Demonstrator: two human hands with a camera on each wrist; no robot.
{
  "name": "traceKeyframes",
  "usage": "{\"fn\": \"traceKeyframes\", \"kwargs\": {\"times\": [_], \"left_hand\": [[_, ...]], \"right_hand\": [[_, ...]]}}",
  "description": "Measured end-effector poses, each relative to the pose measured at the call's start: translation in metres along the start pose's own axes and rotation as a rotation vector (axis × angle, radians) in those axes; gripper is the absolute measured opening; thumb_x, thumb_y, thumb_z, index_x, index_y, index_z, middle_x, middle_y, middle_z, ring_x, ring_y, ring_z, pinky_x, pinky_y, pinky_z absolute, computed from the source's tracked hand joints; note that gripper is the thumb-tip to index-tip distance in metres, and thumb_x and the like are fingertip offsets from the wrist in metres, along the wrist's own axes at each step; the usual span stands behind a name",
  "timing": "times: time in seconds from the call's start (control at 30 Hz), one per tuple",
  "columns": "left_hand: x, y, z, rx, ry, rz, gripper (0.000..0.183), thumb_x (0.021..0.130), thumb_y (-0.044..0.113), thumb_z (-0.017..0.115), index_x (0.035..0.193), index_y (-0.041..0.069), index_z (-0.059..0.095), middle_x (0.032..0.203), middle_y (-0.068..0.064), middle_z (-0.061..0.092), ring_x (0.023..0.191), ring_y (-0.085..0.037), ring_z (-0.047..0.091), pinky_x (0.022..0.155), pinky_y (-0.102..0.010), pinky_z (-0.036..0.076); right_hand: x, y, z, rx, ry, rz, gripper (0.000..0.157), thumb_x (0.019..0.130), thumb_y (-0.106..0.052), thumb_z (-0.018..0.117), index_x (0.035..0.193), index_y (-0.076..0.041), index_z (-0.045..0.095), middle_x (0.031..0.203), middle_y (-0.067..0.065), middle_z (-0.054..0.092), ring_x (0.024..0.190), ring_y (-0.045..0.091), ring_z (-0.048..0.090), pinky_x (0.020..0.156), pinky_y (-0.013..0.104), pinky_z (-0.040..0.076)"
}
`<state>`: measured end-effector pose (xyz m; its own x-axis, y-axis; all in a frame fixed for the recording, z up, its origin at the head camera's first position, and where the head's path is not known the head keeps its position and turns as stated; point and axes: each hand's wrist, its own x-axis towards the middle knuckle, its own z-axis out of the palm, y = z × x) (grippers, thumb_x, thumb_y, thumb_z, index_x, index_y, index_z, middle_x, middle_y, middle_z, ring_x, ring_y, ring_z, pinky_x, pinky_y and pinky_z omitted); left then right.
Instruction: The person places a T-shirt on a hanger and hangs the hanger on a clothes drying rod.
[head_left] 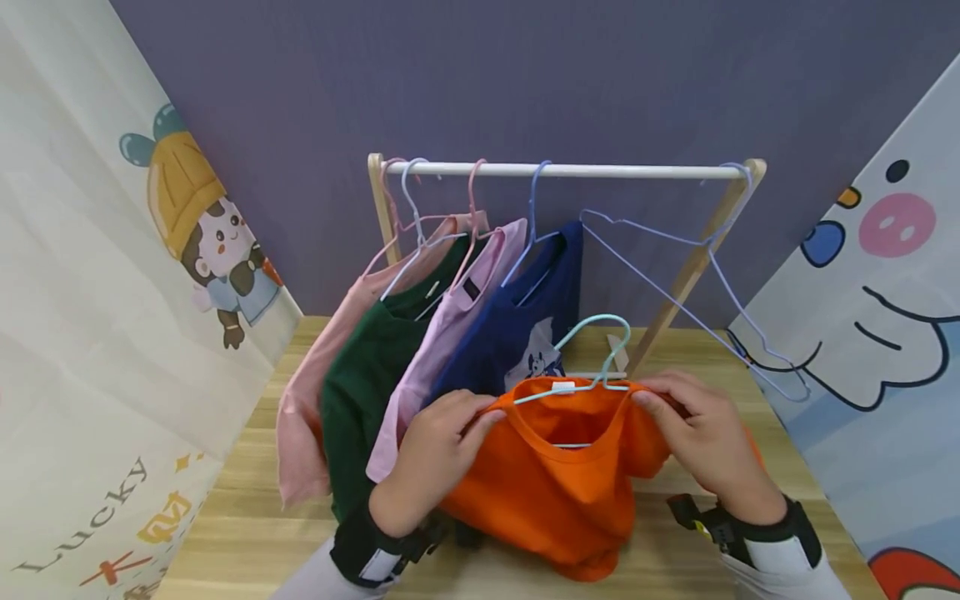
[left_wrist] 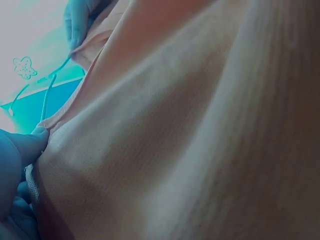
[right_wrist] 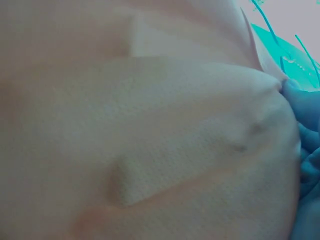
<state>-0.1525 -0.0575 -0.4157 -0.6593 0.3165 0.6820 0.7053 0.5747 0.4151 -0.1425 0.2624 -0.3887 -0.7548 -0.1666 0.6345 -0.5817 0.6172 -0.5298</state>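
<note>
An orange T-shirt (head_left: 555, 492) is held up by its shoulders in front of the rack. My left hand (head_left: 438, 446) pinches the left side of its neckline between thumb and fingers. On the other side my right hand (head_left: 708, 437) pinches the right shoulder. A mint-green hanger (head_left: 606, 354) sits inside the shirt, its hook rising out of the collar. Both wrist views are mostly filled by the shirt's cloth, with the left thumb (left_wrist: 35, 140) and the right thumb (right_wrist: 300, 100) gripping its edge.
A rack with a white rail (head_left: 637, 172) stands behind. On it hang a pink top (head_left: 318, 412), a dark green top (head_left: 367, 379), a lilac top (head_left: 423, 375) and a navy top (head_left: 487, 333). A bare lavender hanger (head_left: 708, 243) hangs at the right end. Underneath is a wooden tabletop (head_left: 247, 492).
</note>
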Motion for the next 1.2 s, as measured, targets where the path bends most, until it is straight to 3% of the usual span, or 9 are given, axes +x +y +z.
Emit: {"fn": "traceKeyframes", "kwargs": {"times": [0.23, 0.53, 0.67, 0.87, 1.03, 1.2], "left_hand": [[-0.006, -0.008, -0.003, -0.013, -0.017, -0.022, 0.014, 0.095, 0.022, 0.076, 0.106, 0.015, 0.078, 0.091, 0.005, 0.073, 0.083, -0.008, 0.065, 0.078, -0.023, 0.057], [-0.012, -0.010, -0.003, -0.031, -0.035, -0.041, 0.012, 0.094, 0.020, 0.077, 0.104, 0.013, 0.078, 0.092, 0.004, 0.074, 0.083, -0.008, 0.065, 0.079, -0.023, 0.058], [-0.013, -0.012, -0.001, -0.063, -0.010, -0.032, 0.010, 0.093, 0.015, 0.078, 0.102, 0.011, 0.077, 0.091, 0.002, 0.073, 0.083, -0.009, 0.065, 0.079, -0.023, 0.058], [-0.014, -0.015, 0.003, -0.105, 0.053, -0.021, 0.008, 0.093, 0.008, 0.076, 0.101, 0.009, 0.076, 0.090, 0.000, 0.071, 0.084, -0.011, 0.065, 0.082, -0.024, 0.057], [-0.015, -0.018, 0.003, -0.115, 0.102, -0.002, 0.010, 0.091, 0.005, 0.077, 0.101, 0.008, 0.075, 0.090, -0.001, 0.071, 0.085, -0.014, 0.065, 0.083, -0.025, 0.055], [-0.014, -0.017, 0.001, -0.134, 0.134, 0.007, 0.010, 0.092, 0.006, 0.076, 0.100, 0.009, 0.074, 0.089, -0.001, 0.071, 0.085, -0.014, 0.065, 0.083, -0.023, 0.054]], "right_hand": [[-0.004, 0.009, -0.008, -0.019, 0.009, 0.014, 0.028, 0.083, 0.012, 0.078, 0.101, -0.009, 0.078, 0.101, -0.020, 0.069, 0.090, -0.006, 0.062, 0.079, 0.005, 0.050], [-0.012, 0.016, -0.010, 0.004, 0.018, -0.002, 0.032, 0.079, 0.018, 0.078, 0.100, -0.006, 0.079, 0.098, -0.018, 0.069, 0.086, -0.004, 0.061, 0.075, 0.007, 0.049], [-0.014, 0.016, -0.010, 0.012, 0.019, 0.013, 0.033, 0.080, 0.017, 0.077, 0.101, -0.007, 0.079, 0.097, -0.020, 0.069, 0.084, -0.004, 0.060, 0.073, 0.007, 0.048], [-0.017, 0.017, -0.011, 0.046, 0.051, 0.013, 0.032, 0.078, 0.019, 0.077, 0.103, -0.002, 0.079, 0.098, -0.011, 0.072, 0.089, -0.005, 0.063, 0.079, 0.004, 0.050], [-0.018, 0.021, -0.018, 0.006, 0.042, 0.015, 0.034, 0.078, 0.018, 0.078, 0.104, -0.004, 0.079, 0.099, -0.019, 0.070, 0.090, -0.008, 0.063, 0.079, 0.004, 0.050], [-0.019, 0.025, -0.024, -0.029, 0.030, -0.021, 0.035, 0.077, 0.018, 0.078, 0.103, -0.005, 0.080, 0.097, -0.018, 0.070, 0.090, -0.008, 0.062, 0.080, 0.004, 0.049]]}}
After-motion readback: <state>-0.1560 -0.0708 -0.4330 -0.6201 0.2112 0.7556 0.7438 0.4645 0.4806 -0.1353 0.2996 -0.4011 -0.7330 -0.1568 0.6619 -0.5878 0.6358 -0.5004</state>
